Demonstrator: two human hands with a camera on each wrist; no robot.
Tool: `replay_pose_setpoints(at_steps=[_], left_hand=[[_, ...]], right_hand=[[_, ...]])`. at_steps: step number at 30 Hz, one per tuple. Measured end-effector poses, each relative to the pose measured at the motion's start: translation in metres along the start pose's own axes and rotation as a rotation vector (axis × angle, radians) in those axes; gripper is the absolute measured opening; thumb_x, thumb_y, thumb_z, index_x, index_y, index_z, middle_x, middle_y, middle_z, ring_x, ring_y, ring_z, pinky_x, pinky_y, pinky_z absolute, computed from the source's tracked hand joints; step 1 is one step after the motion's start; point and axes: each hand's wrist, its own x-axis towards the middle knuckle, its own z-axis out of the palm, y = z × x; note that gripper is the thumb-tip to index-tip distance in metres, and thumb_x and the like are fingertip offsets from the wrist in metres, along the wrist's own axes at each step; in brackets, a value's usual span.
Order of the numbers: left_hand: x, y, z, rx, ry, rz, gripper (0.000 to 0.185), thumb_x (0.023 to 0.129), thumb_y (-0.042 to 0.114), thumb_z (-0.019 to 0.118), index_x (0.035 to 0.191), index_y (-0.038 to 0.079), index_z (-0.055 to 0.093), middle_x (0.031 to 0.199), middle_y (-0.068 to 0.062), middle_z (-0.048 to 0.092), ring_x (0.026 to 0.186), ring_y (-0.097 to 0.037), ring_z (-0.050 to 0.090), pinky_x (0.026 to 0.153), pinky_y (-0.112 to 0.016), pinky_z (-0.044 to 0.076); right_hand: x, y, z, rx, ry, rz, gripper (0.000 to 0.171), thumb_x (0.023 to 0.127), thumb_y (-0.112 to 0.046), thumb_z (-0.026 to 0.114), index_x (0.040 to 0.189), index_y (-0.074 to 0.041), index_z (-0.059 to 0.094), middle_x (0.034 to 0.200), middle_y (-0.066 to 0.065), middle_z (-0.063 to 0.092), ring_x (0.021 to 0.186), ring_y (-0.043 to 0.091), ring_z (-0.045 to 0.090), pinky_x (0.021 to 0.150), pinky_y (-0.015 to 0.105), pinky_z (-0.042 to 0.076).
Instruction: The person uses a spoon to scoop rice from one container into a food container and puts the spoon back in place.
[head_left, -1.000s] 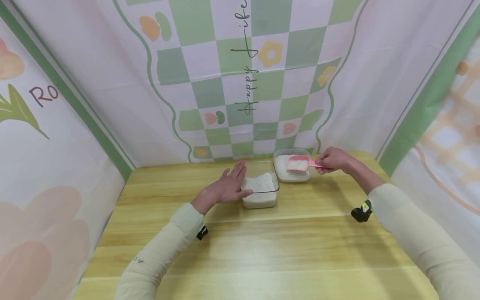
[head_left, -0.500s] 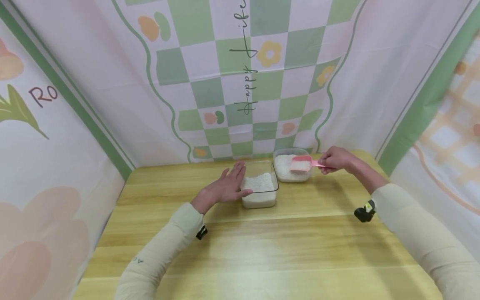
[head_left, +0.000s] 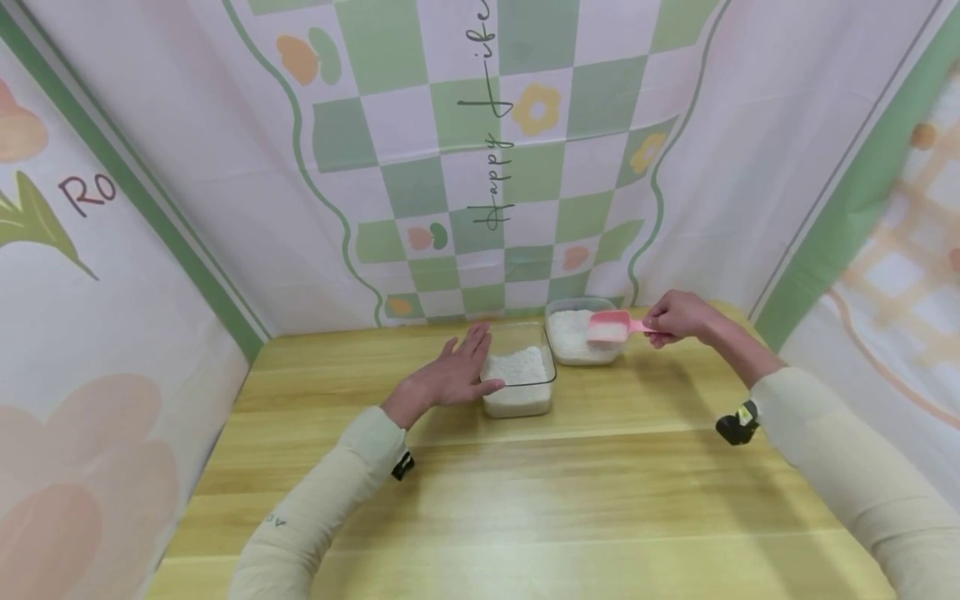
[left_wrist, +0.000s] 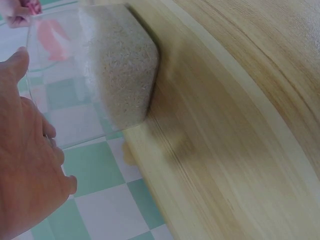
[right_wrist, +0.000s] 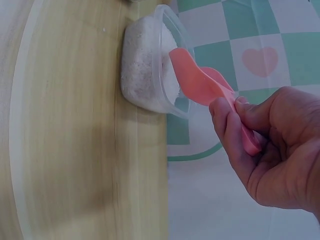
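My right hand [head_left: 678,317] grips the handle of a pink scoop [head_left: 611,325], its bowl held over the right side of a plastic tub [head_left: 585,354] of white rice. White grains lie in the scoop in the head view. The right wrist view shows the scoop [right_wrist: 197,82] above the tub's rim, with thumb and fingers round its handle. A clear, dark-rimmed container [head_left: 517,407] of rice stands left of the tub. Against its left side rests my left hand [head_left: 452,375], fingers extended. Grains show through the container's wall [left_wrist: 125,65] in the left wrist view.
Both containers stand near the back edge of a wooden table [head_left: 480,517]. Directly behind hangs a checkered curtain [head_left: 480,208], with more printed cloth at both sides. A small white speck [right_wrist: 104,30] lies on the table in the right wrist view.
The right hand has moved a little to the right, and the scoop has shifted from the tub's middle toward its right rim. The left hand keeps its place at the container.
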Motion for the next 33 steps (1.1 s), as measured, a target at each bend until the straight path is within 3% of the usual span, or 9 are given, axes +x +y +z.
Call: replay_pose_setpoints(at_steps=[11,18,24,27,29,33], left_hand=[[0.001,-0.001,0.003,-0.008,-0.001,-0.003,0.091,0.102,0.063,0.03,0.158,-0.001,-0.003,0.168,-0.017,-0.011,0.156,-0.027,-0.011,0.125,-0.055,0.006],[0.001,0.0,0.002,0.001,0.0,-0.007,0.091,0.103,0.061,0.031,0.158,-0.002,-0.003,0.168,-0.017,-0.011,0.156,-0.027,-0.012,0.125,-0.056,0.005],[0.0,0.0,0.001,0.015,0.012,0.003,0.091,0.103,0.061,0.032,0.158,-0.004,-0.001,0.168,-0.019,-0.008,0.156,-0.03,-0.009,0.124,-0.059,0.007],[0.0,0.0,0.0,0.01,0.009,-0.003,0.091,0.103,0.061,0.031,0.158,-0.002,-0.003,0.168,-0.017,-0.01,0.156,-0.03,-0.009,0.124,-0.058,0.006],[0.0,0.0,0.0,0.009,0.006,-0.004,0.091,0.103,0.061,0.031,0.158,-0.002,-0.004,0.168,-0.017,-0.01,0.156,-0.029,-0.009,0.124,-0.057,0.006],[0.0,0.0,0.0,0.005,0.008,0.003,0.091,0.103,0.061,0.032,0.158,-0.002,-0.004,0.168,-0.018,-0.009,0.156,-0.029,-0.009,0.124,-0.057,0.006]], right_hand=[[-0.007,-0.008,-0.002,-0.103,0.051,-0.029,0.025,0.099,-0.006,0.054,0.09,0.011,0.07,0.072,0.01,0.072,0.064,0.014,0.069,0.06,0.024,0.057],[-0.014,-0.017,0.001,-0.319,0.143,-0.095,0.023,0.097,-0.007,0.057,0.084,0.005,0.073,0.066,0.004,0.07,0.061,0.014,0.066,0.061,0.031,0.057],[-0.019,-0.025,0.009,-0.576,0.294,-0.196,0.03,0.092,-0.006,0.061,0.062,-0.009,0.063,0.056,-0.002,0.057,0.054,0.013,0.049,0.054,0.028,0.039],[-0.02,-0.027,0.012,-0.675,0.361,-0.243,0.033,0.091,-0.006,0.061,0.058,-0.011,0.058,0.054,-0.003,0.052,0.055,0.015,0.042,0.055,0.029,0.035],[-0.022,-0.028,0.012,-0.687,0.382,-0.259,0.03,0.091,-0.007,0.062,0.061,-0.009,0.063,0.056,-0.001,0.056,0.056,0.016,0.043,0.056,0.031,0.036],[-0.029,-0.036,0.009,-0.559,0.346,-0.253,0.019,0.093,-0.007,0.062,0.081,-0.001,0.076,0.065,0.003,0.069,0.057,0.015,0.054,0.057,0.031,0.043]])
